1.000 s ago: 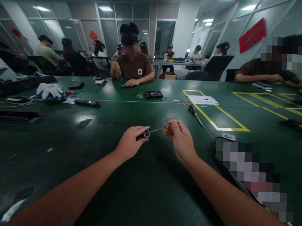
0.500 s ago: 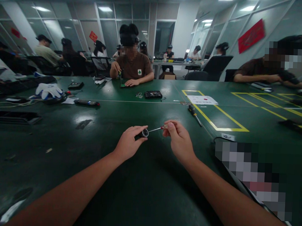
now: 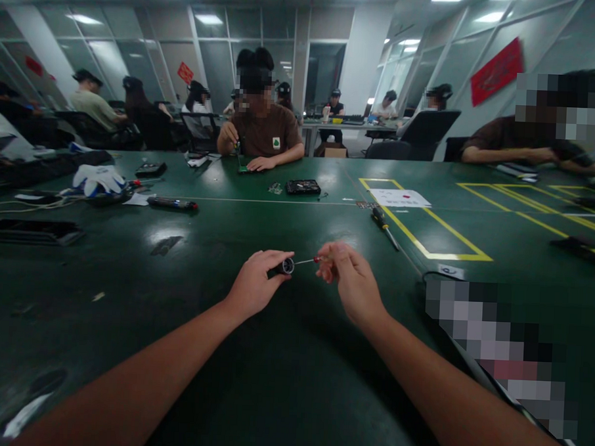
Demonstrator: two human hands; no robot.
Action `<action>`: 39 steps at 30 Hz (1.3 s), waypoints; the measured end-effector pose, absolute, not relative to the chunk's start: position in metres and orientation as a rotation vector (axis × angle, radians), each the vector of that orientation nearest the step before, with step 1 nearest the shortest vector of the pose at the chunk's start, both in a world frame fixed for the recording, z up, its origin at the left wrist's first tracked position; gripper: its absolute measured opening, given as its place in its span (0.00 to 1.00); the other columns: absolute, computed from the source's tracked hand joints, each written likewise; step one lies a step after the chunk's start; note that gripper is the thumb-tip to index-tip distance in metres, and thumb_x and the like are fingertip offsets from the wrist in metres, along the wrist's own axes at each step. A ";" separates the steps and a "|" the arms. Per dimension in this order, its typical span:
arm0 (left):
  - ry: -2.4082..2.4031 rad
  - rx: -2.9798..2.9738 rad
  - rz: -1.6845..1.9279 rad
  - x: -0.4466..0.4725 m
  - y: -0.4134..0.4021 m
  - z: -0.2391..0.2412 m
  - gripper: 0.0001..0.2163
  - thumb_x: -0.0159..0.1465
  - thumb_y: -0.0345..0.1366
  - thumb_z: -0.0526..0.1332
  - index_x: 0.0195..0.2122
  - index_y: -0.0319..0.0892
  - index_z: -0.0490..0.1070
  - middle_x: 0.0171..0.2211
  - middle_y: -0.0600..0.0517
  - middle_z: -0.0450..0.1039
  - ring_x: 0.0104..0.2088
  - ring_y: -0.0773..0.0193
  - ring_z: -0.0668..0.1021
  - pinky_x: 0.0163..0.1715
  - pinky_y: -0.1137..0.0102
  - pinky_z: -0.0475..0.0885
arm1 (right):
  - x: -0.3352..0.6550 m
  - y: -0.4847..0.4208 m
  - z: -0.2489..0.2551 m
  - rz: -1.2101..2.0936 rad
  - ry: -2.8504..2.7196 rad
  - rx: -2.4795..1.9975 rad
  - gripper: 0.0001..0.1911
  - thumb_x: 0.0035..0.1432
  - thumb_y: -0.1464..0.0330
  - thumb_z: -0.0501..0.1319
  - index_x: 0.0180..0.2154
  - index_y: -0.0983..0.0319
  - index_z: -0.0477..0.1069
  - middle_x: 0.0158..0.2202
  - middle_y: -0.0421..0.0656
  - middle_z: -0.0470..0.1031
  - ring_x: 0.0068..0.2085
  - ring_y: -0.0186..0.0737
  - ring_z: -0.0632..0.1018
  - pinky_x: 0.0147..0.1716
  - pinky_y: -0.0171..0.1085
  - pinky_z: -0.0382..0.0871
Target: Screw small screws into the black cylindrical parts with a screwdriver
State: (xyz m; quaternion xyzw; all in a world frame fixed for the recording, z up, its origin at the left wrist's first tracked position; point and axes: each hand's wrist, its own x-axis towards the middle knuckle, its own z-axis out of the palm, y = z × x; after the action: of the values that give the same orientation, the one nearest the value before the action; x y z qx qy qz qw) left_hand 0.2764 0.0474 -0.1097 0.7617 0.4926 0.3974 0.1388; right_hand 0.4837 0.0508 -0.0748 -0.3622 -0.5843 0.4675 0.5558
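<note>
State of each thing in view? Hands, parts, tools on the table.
left hand: closed around black cylinder
right hand: fingertips pinching thin rod
thin rod: tip at the black cylinder's end, seated or not unclear
screwdriver: lying flat, untouched
white gloves: heaped, not worn

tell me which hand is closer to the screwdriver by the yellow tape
Right. The right hand, pinching a rod, is just below-left of the screwdriver; the left hand, gripping a black cylinder, is farther left.

I can read nothing: the red banner at upper right and the white sheet right of centre are blurred.
</note>
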 end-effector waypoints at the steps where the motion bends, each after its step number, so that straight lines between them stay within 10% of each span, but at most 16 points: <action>1: 1.426 2.204 1.143 0.276 0.047 -0.110 0.22 0.62 0.26 0.69 0.57 0.48 0.76 0.54 0.50 0.78 0.55 0.56 0.77 0.58 0.55 0.70 | 0.484 0.050 -0.074 1.102 -1.371 -0.869 0.23 0.67 0.48 0.56 0.34 0.58 0.76 0.23 0.38 0.69 0.25 0.36 0.70 0.27 0.38 0.64; 13: 1.420 2.172 1.183 0.274 0.047 -0.108 0.22 0.63 0.26 0.67 0.58 0.46 0.75 0.55 0.49 0.78 0.55 0.57 0.78 0.59 0.56 0.71 | 0.481 0.064 -0.094 1.163 -1.120 -0.924 0.16 0.60 0.52 0.66 0.38 0.59 0.76 0.33 0.42 0.77 0.35 0.40 0.78 0.41 0.42 0.74; 19: 1.397 2.332 1.175 0.272 0.048 -0.104 0.20 0.66 0.27 0.64 0.58 0.49 0.75 0.54 0.49 0.77 0.55 0.56 0.77 0.59 0.52 0.70 | 0.491 0.080 -0.100 1.606 -0.857 -0.996 0.15 0.64 0.56 0.61 0.29 0.59 0.70 0.21 0.38 0.66 0.21 0.36 0.67 0.30 0.43 0.75; 39: 1.454 2.271 1.087 0.269 0.049 -0.105 0.22 0.66 0.29 0.65 0.61 0.49 0.72 0.56 0.50 0.76 0.56 0.56 0.76 0.59 0.53 0.70 | 0.487 0.072 -0.093 1.187 -0.998 -0.929 0.16 0.59 0.52 0.65 0.36 0.58 0.73 0.31 0.40 0.75 0.32 0.38 0.76 0.34 0.40 0.74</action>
State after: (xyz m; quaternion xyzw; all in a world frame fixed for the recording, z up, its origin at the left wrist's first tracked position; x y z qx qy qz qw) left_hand 0.2691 0.0489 -0.1053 0.7759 0.4965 0.3714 0.1167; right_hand 0.4874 0.0720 -0.0935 -0.4037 -0.4337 0.5160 0.6186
